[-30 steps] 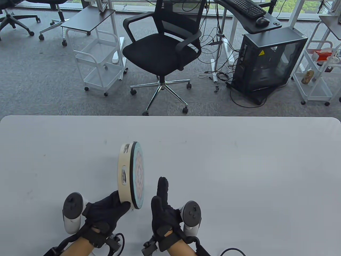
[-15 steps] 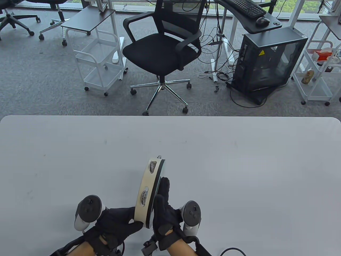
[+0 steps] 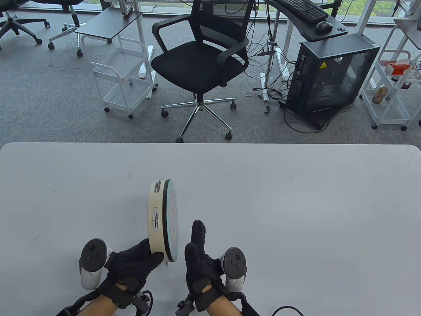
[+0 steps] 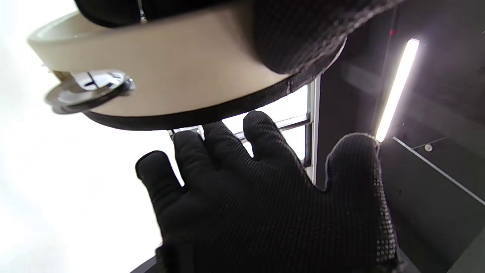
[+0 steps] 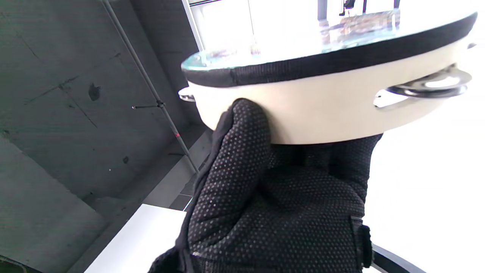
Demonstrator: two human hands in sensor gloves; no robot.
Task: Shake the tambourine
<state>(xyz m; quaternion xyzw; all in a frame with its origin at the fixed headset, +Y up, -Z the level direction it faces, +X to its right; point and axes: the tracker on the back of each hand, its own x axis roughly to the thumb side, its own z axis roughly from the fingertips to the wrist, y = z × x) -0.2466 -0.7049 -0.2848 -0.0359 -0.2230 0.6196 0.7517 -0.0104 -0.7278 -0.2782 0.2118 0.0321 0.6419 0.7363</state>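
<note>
A tambourine (image 3: 163, 220) with a cream wooden rim, metal jingles and a patterned head stands on edge above the white table (image 3: 296, 204). My left hand (image 3: 154, 255) grips its lower rim, thumb on the outer side. My right hand (image 3: 194, 240) is held open and flat, fingers straight, just right of the head and apart from it. In the left wrist view the rim (image 4: 170, 76) is overhead and the open right hand (image 4: 265, 197) spreads below it. In the right wrist view the left hand (image 5: 280, 197) clasps the rim (image 5: 322, 98).
A black office chair (image 3: 200, 62) stands beyond the table's far edge. White trolleys (image 3: 121, 75) stand at the left and far right. A black computer tower (image 3: 332, 79) with cables sits at the right.
Half a second ago the left hand had swung the tambourine right against the right palm. Now it has swung back left and the head is apart from the palm, as one second ago.
</note>
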